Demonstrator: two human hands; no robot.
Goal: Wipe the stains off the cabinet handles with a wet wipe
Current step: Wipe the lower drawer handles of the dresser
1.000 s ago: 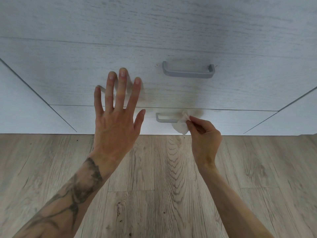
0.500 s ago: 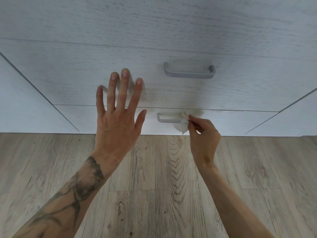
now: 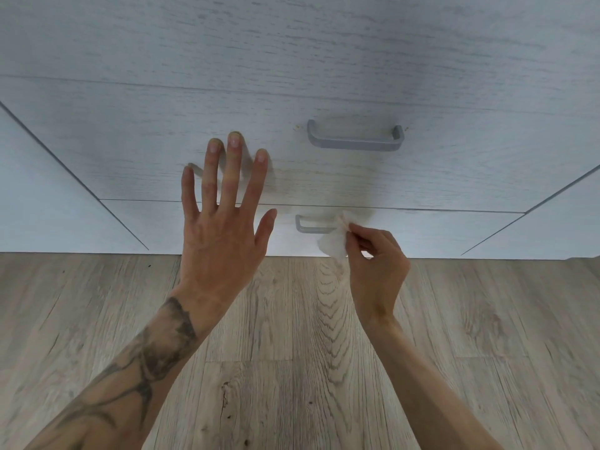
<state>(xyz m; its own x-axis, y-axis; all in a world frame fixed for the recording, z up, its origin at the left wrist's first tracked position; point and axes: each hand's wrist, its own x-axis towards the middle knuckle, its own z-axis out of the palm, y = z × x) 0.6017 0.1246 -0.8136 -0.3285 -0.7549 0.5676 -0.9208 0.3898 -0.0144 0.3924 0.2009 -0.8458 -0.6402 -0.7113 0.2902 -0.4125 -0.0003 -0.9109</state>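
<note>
Cabinet front (image 3: pixel 324 60): your right hand (image 3: pixel 376 264) pinches wet wipe (image 3: pixel 332 245) on lower handle (image 3: pixel 308 227), apparently mid-wipe; left hand (image 3: pixel 220 241) spread wide, empty. Next: rub leftward along it.

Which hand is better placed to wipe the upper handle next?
Right, probably. The right hand pinches the wet wipe at the lower handle, with the upper handle above it. The left hand is spread open by the drawer front, holding nothing.

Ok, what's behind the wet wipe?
The lower handle runs behind the wet wipe, pinched by the right hand. Its left end shows; its right end and any stains there are covered.
</note>
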